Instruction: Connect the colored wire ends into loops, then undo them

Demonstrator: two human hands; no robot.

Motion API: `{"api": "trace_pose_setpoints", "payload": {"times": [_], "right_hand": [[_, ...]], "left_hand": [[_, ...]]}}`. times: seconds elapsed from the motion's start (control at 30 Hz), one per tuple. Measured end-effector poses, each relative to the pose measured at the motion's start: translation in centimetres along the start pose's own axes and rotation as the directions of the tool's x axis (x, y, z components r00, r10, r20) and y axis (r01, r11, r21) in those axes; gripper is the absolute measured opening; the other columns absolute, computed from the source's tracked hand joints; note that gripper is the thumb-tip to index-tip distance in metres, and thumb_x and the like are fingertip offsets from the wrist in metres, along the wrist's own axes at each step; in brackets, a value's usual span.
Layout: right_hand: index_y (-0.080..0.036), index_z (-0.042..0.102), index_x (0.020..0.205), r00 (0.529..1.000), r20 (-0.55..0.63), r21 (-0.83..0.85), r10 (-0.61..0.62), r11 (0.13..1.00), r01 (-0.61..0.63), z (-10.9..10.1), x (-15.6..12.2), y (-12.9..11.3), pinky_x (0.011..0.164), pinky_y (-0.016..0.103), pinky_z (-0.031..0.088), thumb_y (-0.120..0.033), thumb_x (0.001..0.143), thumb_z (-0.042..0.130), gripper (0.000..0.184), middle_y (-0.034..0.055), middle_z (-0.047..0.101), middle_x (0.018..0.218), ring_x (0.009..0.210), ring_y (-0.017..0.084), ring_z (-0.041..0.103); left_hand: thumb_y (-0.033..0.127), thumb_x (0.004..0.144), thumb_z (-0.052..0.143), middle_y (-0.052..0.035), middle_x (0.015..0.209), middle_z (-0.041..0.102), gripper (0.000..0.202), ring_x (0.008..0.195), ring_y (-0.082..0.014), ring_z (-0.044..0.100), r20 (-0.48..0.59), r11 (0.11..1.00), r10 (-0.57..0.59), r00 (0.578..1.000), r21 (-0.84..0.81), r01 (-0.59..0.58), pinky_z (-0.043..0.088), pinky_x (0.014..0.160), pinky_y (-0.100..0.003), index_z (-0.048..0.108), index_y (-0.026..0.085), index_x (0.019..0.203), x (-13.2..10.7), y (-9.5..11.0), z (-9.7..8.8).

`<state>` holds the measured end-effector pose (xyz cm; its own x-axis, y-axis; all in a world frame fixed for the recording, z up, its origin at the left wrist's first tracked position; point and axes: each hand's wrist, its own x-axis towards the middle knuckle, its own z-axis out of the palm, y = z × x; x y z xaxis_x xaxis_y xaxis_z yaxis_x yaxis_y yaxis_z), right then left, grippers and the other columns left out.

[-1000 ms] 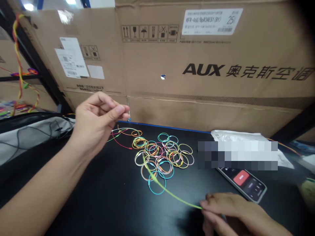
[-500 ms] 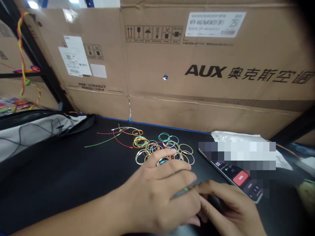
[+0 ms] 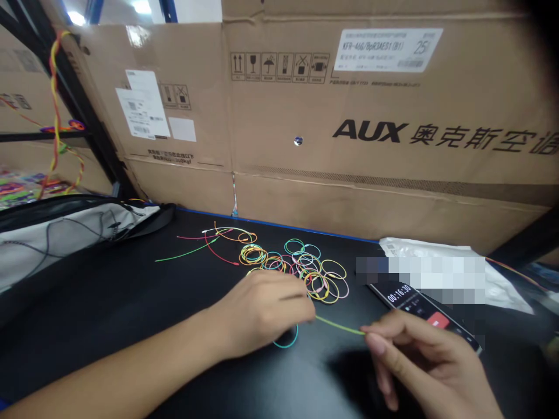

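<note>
A thin yellow-green wire cord spans the gap between my hands, nearly straight. My left hand is closed on its left end, palm down, with the fingertips partly hidden. Thumb and forefinger of my right hand pinch the other end. Partly under my left hand shows a teal wire loop. Just beyond it lies a heap of coloured wire loops, some overlapping and some covered by the hand. To the left of the heap are unlooped cords, among them a green cord and a red cord.
A phone with a running timer lies on the black table beyond my right hand. Behind it is a white plastic packet. A cardboard box walls off the back. On the left rests a grey-and-black bag.
My hands have moved from touching to apart, the left one going left and closing. The yellow-green cord is now stretched out between them. The view has shifted slightly.
</note>
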<state>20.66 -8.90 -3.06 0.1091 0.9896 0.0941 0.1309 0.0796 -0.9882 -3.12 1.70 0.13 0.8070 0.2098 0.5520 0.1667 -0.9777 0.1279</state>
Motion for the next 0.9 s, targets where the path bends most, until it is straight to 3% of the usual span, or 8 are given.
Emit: {"api": "trace_pose_setpoints", "payload": {"times": [0.13,0.3,0.4,0.53,0.6,0.67,0.77,0.9], "right_hand": [[-0.022,0.069,0.076,0.998,-0.062,0.134,-0.021,0.991,0.029,-1.4,1.5,0.0,0.037,0.02,0.045,-0.045,0.088,0.078,0.028,-0.004,0.06,0.048,0.037,0.011,0.053],[-0.021,0.071,0.077,0.983,-0.181,0.183,-0.008,0.982,0.042,-1.5,2.6,0.4,0.034,0.018,0.039,-0.047,0.082,0.082,0.029,-0.0047,0.054,0.048,0.037,0.01,0.046],[-0.021,0.071,0.08,0.982,-0.189,0.043,-0.028,0.998,0.037,-1.2,2.5,0.3,0.038,0.021,0.043,-0.048,0.084,0.08,0.029,-0.004,0.058,0.048,0.039,0.011,0.051],[-0.02,0.072,0.098,0.994,-0.06,-0.168,-0.089,0.983,0.078,-1.0,2.5,0.8,0.044,0.025,0.048,-0.05,0.093,0.069,0.031,-0.0021,0.063,0.058,0.044,0.014,0.057],[-0.02,0.07,0.113,0.983,0.013,-0.325,-0.181,0.929,0.175,-1.1,2.9,1.4,0.048,0.027,0.049,-0.045,0.097,0.064,0.03,0.0017,0.068,0.075,0.049,0.014,0.057],[-0.022,0.066,0.124,0.948,0.1,-0.494,-0.301,0.813,0.31,-1.5,3.4,2.1,0.053,0.03,0.052,-0.037,0.099,0.061,0.03,0.007,0.07,0.1,0.051,0.013,0.055],[-0.024,0.063,0.129,0.9,0.212,-0.637,-0.382,0.644,0.423,-2.3,4.1,2.9,0.052,0.03,0.052,-0.029,0.099,0.058,0.031,0.0085,0.069,0.11,0.051,0.013,0.054],[-0.024,0.064,0.124,0.893,0.288,-0.696,-0.346,0.565,0.444,-2.9,4.5,3.1,0.047,0.027,0.047,-0.021,0.097,0.058,0.028,0.004,0.071,0.093,0.05,0.015,0.055]], "left_hand": [[0.015,0.1,0.056,-0.0023,0.079,0.07,0.019,0.072,-0.0143,0.059,-0.054,0.975,-0.171,0.984,-0.15,0.161,0.047,0.069,-0.031,0.07,0.021,0.089,-0.5,-2.1,-0.4],[0.02,0.094,0.068,-0.0019,0.076,0.071,0.013,0.071,-0.0144,0.064,-0.081,0.93,-0.299,0.951,-0.247,0.271,0.05,0.067,-0.029,0.071,0.021,0.082,-0.2,-2.8,-1.1],[0.023,0.093,0.069,-0.0016,0.075,0.072,0.014,0.07,-0.0141,0.065,-0.139,0.927,-0.336,0.932,-0.226,0.3,0.051,0.067,-0.029,0.071,0.022,0.08,-0.3,-3.1,-1.6],[0.028,0.093,0.07,-0.0026,0.08,0.074,0.014,0.074,-0.016,0.068,-0.298,0.914,-0.405,0.864,-0.126,0.385,0.052,0.073,-0.031,0.07,0.022,0.08,-0.9,-4.8,-3.1],[0.031,0.093,0.069,-0.0029,0.08,0.074,0.016,0.074,-0.0167,0.067,-0.388,0.888,-0.438,0.811,-0.048,0.457,0.051,0.073,-0.031,0.068,0.022,0.08,-1.5,-6.1,-4.4],[0.033,0.093,0.068,-0.0027,0.08,0.073,0.016,0.076,-0.0177,0.066,-0.432,0.85,-0.459,0.776,0.041,0.525,0.048,0.073,-0.031,0.068,0.022,0.081,-2.1,-7.5,-5.9],[0.03,0.088,0.071,-0.001,0.079,0.073,0.012,0.073,-0.0181,0.064,-0.372,0.787,-0.505,0.779,0.174,0.593,0.043,0.068,-0.028,0.068,0.023,0.079,-3.2,-9.4,-8.2],[0.02,0.077,0.077,0.0024,0.069,0.071,0.009,0.061,-0.0174,0.061,-0.146,0.726,-0.589,0.795,0.335,0.6,0.034,0.058,-0.026,0.069,0.024,0.074,-4.5,-10.7,-10.0]]}}
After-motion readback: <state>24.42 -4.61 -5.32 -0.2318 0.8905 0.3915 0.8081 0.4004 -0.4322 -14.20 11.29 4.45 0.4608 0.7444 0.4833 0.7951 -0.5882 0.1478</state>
